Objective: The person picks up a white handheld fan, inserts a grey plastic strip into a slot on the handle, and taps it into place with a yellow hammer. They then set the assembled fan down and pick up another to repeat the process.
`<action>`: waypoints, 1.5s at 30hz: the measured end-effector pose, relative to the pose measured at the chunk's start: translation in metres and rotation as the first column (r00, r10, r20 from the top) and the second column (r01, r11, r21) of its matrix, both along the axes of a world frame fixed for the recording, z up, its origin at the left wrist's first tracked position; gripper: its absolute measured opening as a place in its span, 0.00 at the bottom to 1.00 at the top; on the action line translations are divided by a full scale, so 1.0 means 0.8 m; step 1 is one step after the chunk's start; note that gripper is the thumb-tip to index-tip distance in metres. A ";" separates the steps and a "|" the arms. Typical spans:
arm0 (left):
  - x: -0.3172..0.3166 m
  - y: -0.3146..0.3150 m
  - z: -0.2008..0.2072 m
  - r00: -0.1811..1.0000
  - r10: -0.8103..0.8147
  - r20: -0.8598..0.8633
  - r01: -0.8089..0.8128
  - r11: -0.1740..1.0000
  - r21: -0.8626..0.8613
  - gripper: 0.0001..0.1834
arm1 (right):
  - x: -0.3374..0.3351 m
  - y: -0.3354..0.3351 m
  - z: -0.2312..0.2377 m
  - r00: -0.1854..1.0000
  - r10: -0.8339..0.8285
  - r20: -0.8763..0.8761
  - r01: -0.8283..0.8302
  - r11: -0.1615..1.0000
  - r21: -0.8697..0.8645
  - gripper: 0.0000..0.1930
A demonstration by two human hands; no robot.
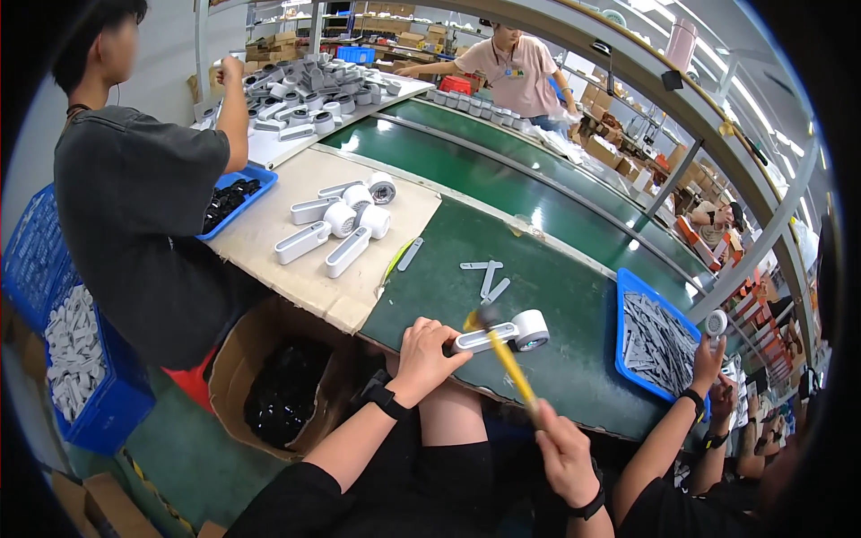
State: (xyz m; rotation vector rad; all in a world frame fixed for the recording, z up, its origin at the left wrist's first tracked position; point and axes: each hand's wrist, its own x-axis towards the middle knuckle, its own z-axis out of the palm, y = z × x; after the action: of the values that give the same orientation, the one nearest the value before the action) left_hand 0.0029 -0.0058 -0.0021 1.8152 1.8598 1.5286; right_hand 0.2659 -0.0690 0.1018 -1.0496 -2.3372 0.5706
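On the green bench top lies a white handheld fan with a grey-faced handle and a round head pointing right. My left hand is closed at the handle's end, thumb and fingers pinching it against the bench. In my right hand is a hammer with a yellow shaft, gripped low down. Its dark head is over the fan's handle; whether it touches cannot be told. Beyond the fan lie several loose grey strips. Another grey strip rests near the cardboard's edge.
Several white fans lie on cardboard at the left. A blue tray of grey strips stands at the right, beside a co-worker's hand holding a fan. Another person stands at left. Below is an open carton; a green conveyor runs behind.
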 end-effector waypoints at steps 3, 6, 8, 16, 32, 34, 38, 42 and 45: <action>-0.002 -0.001 -0.005 1.000 0.003 -0.012 -0.003 1.000 -0.014 0.15 | -0.002 0.005 -0.003 0.998 -0.002 0.065 0.007 0.997 -0.082 0.25; 0.000 -0.001 -0.002 1.000 0.002 -0.010 -0.002 1.000 0.000 0.14 | 0.004 -0.004 -0.001 0.999 0.001 -0.032 -0.002 1.000 -0.026 0.25; 0.002 -0.001 0.000 1.000 -0.004 -0.006 0.004 1.000 0.014 0.14 | 0.005 -0.004 -0.011 1.000 -0.030 0.001 0.030 0.999 -0.036 0.25; 0.003 0.000 -0.001 1.000 0.003 -0.021 -0.002 0.999 0.038 0.14 | 0.026 0.013 -0.039 0.989 -0.097 -0.111 0.098 0.995 0.002 0.25; 0.005 -0.003 0.007 0.999 0.005 -0.048 -0.004 1.000 0.004 0.13 | 0.039 0.029 -0.052 0.979 -0.162 -0.125 0.169 0.984 0.046 0.26; 0.007 -0.002 0.002 0.999 -0.012 -0.042 0.014 0.999 0.051 0.14 | 0.045 0.027 -0.049 0.985 -0.158 -0.064 0.157 0.987 -0.023 0.26; 0.012 -0.013 0.026 0.976 -0.165 0.141 0.166 0.986 0.009 0.15 | 0.053 0.016 -0.049 0.925 -0.299 -0.235 0.211 0.917 -0.340 0.25; -0.018 -0.025 0.033 0.356 -0.227 0.906 0.639 0.767 -0.059 0.18 | 0.047 0.000 -0.043 0.883 -0.326 -0.338 0.164 0.889 -0.428 0.26; -0.025 -0.037 0.047 -0.053 -0.148 0.988 0.666 0.731 0.145 0.20 | 0.050 -0.011 -0.043 0.913 -0.271 -0.306 0.143 0.913 -0.382 0.26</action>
State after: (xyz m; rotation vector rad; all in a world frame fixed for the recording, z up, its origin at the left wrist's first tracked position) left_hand -0.0169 -0.0352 0.0357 0.5335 0.6157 1.2970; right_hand 0.3062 -0.0774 0.0675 -1.2214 -1.8171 1.0277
